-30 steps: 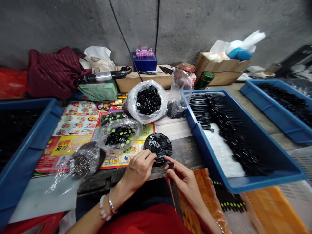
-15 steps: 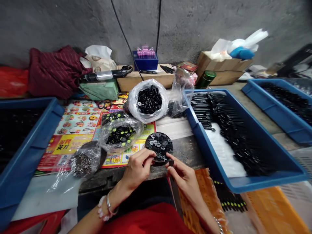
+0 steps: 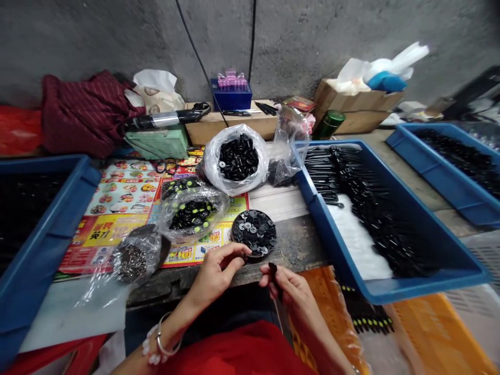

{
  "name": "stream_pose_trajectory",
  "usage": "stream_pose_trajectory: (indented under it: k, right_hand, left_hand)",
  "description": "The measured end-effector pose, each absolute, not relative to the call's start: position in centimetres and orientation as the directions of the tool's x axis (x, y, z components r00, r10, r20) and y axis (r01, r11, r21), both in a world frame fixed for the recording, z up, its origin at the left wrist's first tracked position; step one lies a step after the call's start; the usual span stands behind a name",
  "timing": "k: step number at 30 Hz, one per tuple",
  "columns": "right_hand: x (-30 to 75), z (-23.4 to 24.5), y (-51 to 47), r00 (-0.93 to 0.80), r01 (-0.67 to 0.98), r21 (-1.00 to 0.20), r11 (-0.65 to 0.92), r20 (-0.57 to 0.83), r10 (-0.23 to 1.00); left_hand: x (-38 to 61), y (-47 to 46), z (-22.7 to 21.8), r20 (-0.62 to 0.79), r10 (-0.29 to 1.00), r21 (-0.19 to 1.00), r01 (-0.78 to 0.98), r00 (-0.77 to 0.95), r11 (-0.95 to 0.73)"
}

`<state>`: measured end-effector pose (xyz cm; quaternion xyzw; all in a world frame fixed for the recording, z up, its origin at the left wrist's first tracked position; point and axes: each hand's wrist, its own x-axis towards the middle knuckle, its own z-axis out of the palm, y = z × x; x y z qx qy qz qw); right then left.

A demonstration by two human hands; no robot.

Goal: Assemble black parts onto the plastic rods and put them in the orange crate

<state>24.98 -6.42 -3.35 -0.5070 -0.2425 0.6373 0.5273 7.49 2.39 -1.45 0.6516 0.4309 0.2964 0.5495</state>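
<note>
A round black dish [image 3: 253, 230] heaped with small black plastic parts sits at the table's front edge. My left hand [image 3: 217, 273] is just in front of it, thumb and fingers pinched together at the dish's near rim on a small piece too tiny to name. My right hand [image 3: 289, 291] is lower right of the dish, fingers closed round a slim black stick-like part [image 3: 273, 270] that pokes up between them. The two hands are a little apart.
Clear bags hold black discs [image 3: 238, 158], green-dotted black parts [image 3: 191, 212] and small metal pieces [image 3: 130, 262]. A blue tray [image 3: 394, 291] of long black parts stands right, another blue tray [image 3: 50, 229] left, a third far right [image 3: 437, 177]. An orange crate [image 3: 441, 333] sits below.
Both hands have drawn back slightly from the dish toward me. The right hand has dropped lower with the black part still in it.
</note>
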Motion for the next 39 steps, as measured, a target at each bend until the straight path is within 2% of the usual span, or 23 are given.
stream_pose_trajectory:
  k: [5,9,12,15,18,21,27,39]
  right_hand:
    - [24.8,-3.0,-6.4,-0.042,-0.713,-0.577,-0.398,-0.532,0.846]
    - [24.8,-2.9,-6.5,-0.031,-0.768,-0.504,-0.395,-0.587,0.809]
    - [24.6,-3.1,-6.6,0.004,-0.744,-0.535,-0.4,-0.602,0.799]
    - [24.3,-3.5,-6.7,0.04,-0.671,-0.621,-0.405,-0.576,0.816]
    - [24.1,-4.1,-7.0,0.057,-0.522,-0.747,-0.411,-0.511,0.858]
    - [24.1,-4.5,-7.3,0.045,-0.375,-0.831,-0.41,-0.458,0.888]
    - [23.3,-4.6,-7.5,0.035,-0.282,-0.863,-0.419,-0.446,0.894]
    - [23.2,-5.3,-7.4,-0.067,-0.221,-0.87,-0.44,-0.437,0.897]
  left_hand:
    - [6.9,1.9,-2.0,-0.181,0.872,0.973,0.21,0.455,0.092]
    - [6.9,1.6,-2.3,-0.239,0.85,0.969,0.177,0.469,0.174]
    - [7.1,1.6,-2.3,-0.269,0.838,0.963,0.143,0.474,0.228]
    - [7.3,1.6,-1.9,-0.319,0.81,0.945,0.097,0.493,0.313]
    - [7.4,1.7,-1.5,-0.365,0.777,0.922,0.083,0.513,0.378]
    - [7.4,1.8,-1.3,-0.361,0.792,0.928,0.104,0.493,0.359]
    - [7.2,1.9,-1.5,-0.352,0.816,0.936,0.16,0.459,0.314]
    - [7.4,0.9,-0.9,-0.195,0.864,0.938,0.346,0.463,0.026]
